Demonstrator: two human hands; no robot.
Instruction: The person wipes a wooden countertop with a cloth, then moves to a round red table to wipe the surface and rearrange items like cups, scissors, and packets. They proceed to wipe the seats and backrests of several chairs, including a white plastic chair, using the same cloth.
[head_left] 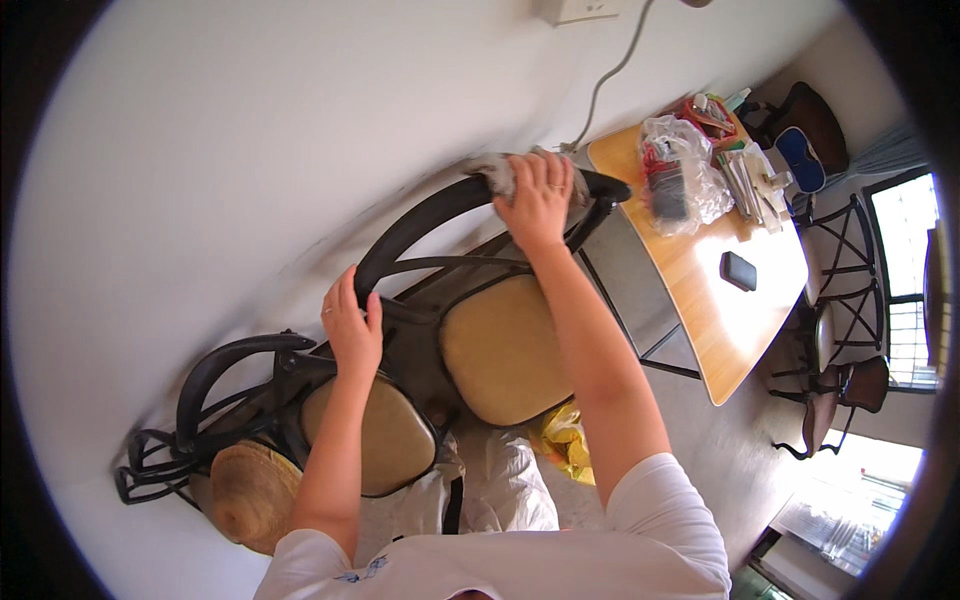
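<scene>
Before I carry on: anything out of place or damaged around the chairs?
A straw hat lies among the chairs at left, and a yellow bag shows low beside a tan seat; both look stray there. I see no spill or damage.

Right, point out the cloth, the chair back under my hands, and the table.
Cloth (490, 171), head view: its bunched grey left end.
Chair back (425, 216), head view: the dark curved rail.
Table (715, 315), head view: a bare part of its wooden top.

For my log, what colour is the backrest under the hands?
Black backrest, best in the head view.
</scene>
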